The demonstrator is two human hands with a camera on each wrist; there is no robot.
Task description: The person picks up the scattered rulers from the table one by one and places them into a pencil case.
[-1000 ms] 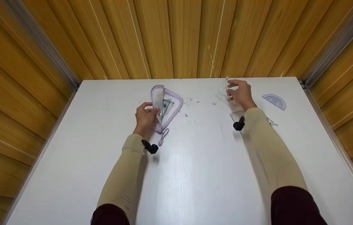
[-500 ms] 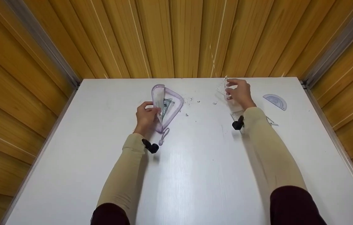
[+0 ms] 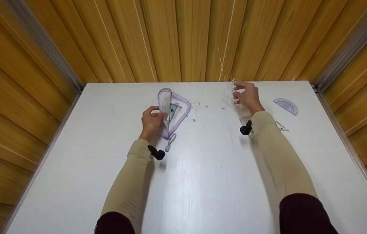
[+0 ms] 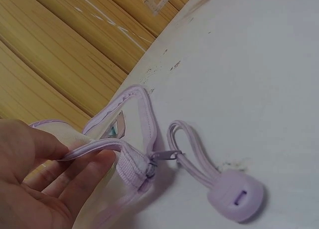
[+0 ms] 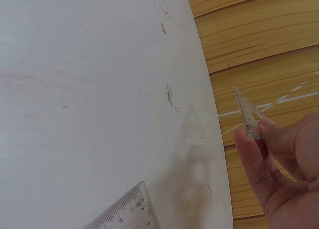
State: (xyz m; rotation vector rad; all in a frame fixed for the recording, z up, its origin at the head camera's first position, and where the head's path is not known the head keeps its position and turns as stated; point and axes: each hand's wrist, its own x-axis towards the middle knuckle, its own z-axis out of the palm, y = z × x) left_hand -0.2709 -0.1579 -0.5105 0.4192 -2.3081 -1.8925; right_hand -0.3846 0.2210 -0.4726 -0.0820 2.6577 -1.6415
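Observation:
My left hand (image 3: 152,122) pinches the edge of a purple-trimmed mesh zipper pouch (image 3: 183,104) near the back of the table, holding its mouth apart. Inside the pouch a small clear piece with markings (image 3: 173,110) shows through. In the left wrist view the zipper pull carries a cord with a lilac toggle (image 4: 236,196). Off to the right, my right hand (image 3: 249,97) pinches a clear set square (image 5: 247,116) between thumb and fingers, raised above the table. Beneath the right forearm lies another clear set square (image 5: 129,209), partly hidden by the sleeve in the head view.
A bluish half-round protractor (image 3: 286,106) lies on the white table (image 3: 196,182) right of the right hand. Small dark scuffs (image 3: 194,120) mark the tabletop between the hands. Yellow wood-patterned panels (image 3: 190,39) rise behind the table and at both sides.
My right hand with the set square has shifted slightly to the left. The left hand and the pouch have stayed in place.

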